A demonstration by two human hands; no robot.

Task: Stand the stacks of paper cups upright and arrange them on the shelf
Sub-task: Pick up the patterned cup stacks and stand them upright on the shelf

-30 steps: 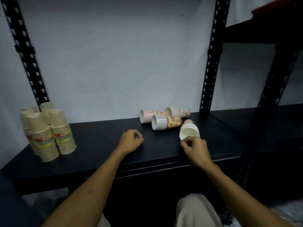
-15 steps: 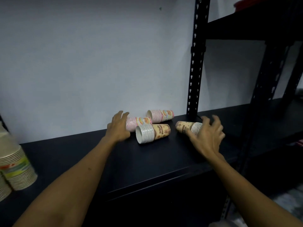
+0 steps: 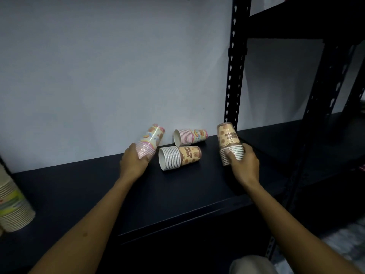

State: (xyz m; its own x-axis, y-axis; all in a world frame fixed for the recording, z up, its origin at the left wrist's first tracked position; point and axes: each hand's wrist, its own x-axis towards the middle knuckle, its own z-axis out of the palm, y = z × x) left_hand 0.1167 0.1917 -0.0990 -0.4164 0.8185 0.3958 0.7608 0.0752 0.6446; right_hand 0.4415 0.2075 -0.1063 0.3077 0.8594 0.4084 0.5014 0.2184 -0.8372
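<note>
My left hand (image 3: 134,163) grips the rim end of a pink patterned cup stack (image 3: 152,138), which is lifted and tilted, base up toward the wall. A brown-and-cream cup stack (image 3: 229,139) is held by my right hand (image 3: 244,164) nearly upright, upside down, rims low over the dark shelf (image 3: 177,194). Between my hands two stacks lie on their sides: a cream-and-brown one (image 3: 179,157) in front and a pink-rimmed one (image 3: 189,137) behind it by the wall.
Upright stacks of cream cups with green bands (image 3: 13,210) stand at the shelf's left end. A black perforated post (image 3: 236,62) rises behind my right hand. A second dark shelf (image 3: 320,143) continues to the right, with another shelf board above it.
Both hands closed on stacks that were lying flat. The left one raised the pink stack to a tilt; the right one turned the brown stack nearly upright.
</note>
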